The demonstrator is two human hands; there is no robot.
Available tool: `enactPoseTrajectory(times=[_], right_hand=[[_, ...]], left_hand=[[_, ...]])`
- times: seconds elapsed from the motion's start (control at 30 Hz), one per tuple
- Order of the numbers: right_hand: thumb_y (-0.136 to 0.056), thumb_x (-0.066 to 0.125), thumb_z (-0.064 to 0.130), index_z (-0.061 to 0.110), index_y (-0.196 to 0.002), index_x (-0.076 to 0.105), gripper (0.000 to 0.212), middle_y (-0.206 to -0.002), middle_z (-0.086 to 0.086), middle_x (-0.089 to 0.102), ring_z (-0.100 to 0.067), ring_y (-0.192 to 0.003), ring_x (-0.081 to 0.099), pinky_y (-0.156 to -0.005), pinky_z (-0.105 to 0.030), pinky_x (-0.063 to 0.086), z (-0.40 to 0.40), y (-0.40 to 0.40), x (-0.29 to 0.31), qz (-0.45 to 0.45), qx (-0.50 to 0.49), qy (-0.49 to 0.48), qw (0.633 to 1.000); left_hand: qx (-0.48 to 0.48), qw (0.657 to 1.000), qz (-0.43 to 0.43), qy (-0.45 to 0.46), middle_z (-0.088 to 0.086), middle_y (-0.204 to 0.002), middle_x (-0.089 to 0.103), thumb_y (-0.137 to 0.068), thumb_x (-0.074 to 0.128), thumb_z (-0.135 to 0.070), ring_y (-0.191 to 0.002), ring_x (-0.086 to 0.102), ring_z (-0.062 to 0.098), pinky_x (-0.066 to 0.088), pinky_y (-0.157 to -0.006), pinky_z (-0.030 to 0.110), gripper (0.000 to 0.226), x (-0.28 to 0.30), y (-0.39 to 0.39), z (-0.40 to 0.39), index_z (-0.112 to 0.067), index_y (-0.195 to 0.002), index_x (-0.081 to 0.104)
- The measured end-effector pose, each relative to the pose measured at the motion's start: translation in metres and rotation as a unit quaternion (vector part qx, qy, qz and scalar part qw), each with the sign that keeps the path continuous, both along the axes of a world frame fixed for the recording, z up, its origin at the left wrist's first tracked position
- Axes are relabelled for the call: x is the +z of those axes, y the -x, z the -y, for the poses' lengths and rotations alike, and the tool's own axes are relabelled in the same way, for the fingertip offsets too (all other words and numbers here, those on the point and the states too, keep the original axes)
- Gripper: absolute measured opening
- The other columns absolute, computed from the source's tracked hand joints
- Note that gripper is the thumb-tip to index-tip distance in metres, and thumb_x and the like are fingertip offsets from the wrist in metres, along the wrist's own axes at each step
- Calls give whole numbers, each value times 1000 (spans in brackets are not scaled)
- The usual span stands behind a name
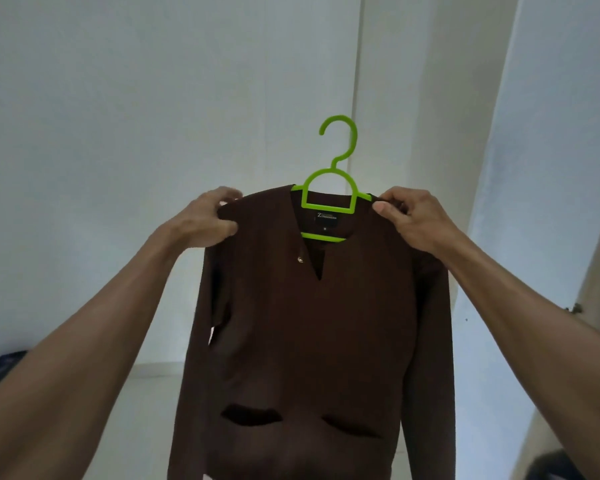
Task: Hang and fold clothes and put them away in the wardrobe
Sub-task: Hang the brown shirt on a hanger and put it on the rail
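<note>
**Head view: brown shirt held up on its hanger**

Head camera shows the brown shirt (312, 323) raised in front of a pale wall (118, 116), draped on a green hanger (329, 188) whose hook stands free above the collar. The left hand (205, 220) pinches one shoulder seam and the right hand (413, 220) pinches the other, both clamped on cloth. Holding it at the shoulders likely keeps the garment square on the hanger before it goes to the wardrobe, which is not in view.
</note>
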State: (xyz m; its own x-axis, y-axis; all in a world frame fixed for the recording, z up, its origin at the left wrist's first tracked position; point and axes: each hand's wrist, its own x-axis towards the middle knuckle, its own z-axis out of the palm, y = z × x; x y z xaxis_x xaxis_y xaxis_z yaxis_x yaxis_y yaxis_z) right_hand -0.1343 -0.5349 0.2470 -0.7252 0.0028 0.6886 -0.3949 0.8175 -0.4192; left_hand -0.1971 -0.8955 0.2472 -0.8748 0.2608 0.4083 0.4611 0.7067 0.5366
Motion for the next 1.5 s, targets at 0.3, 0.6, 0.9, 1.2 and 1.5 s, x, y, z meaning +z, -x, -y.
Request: enactPoseTrajectory(times=[0.3,0.6,0.9,1.2,1.5], right_hand=[[-98,61,36,24,-99,70,16,-87,6,64,-3,-72,54,-66,-22,41,-2,-5,-1,73,1,-31,997],[-95,65,39,19,-92,74,22,-78,3,65,-3,-65,51,-64,-20,42,-11,-26,0,61,-28,-2,998],[-95,63,46,16,-100,74,32,-87,-4,66,-9,-75,55,-68,-25,44,-85,-103,-16,105,-170,-62,978],[-94,65,46,18,-100,74,30,-90,-2,70,-5,-73,56,-61,-19,43,-173,-169,-31,120,-269,-36,955],[-92,65,47,26,-93,74,23,-84,2,69,-11,-76,61,-71,-30,50,-289,-216,-48,119,-336,-33,934]], left_hand=[[-20,988,-152,-35,4,-87,64,-101,55,-28,-83,58,22,41,-65,23,18,-12,3,-38,-14,-101,66],[-57,989,-125,-59,2,-74,58,-100,55,-42,-72,54,19,42,-63,29,28,-18,3,-65,-20,-88,68],[-165,976,-125,-69,8,-84,61,-99,55,-45,-79,55,21,40,-71,29,32,-40,-8,-171,-16,-98,70],[-262,958,-78,-92,6,-84,58,-100,56,-40,-81,54,19,39,-74,26,32,-60,-29,-292,-12,-99,70],[-318,944,-74,-41,10,-87,61,-102,51,-38,-87,54,25,35,-74,29,33,-71,-49,-442,-9,-98,67]])
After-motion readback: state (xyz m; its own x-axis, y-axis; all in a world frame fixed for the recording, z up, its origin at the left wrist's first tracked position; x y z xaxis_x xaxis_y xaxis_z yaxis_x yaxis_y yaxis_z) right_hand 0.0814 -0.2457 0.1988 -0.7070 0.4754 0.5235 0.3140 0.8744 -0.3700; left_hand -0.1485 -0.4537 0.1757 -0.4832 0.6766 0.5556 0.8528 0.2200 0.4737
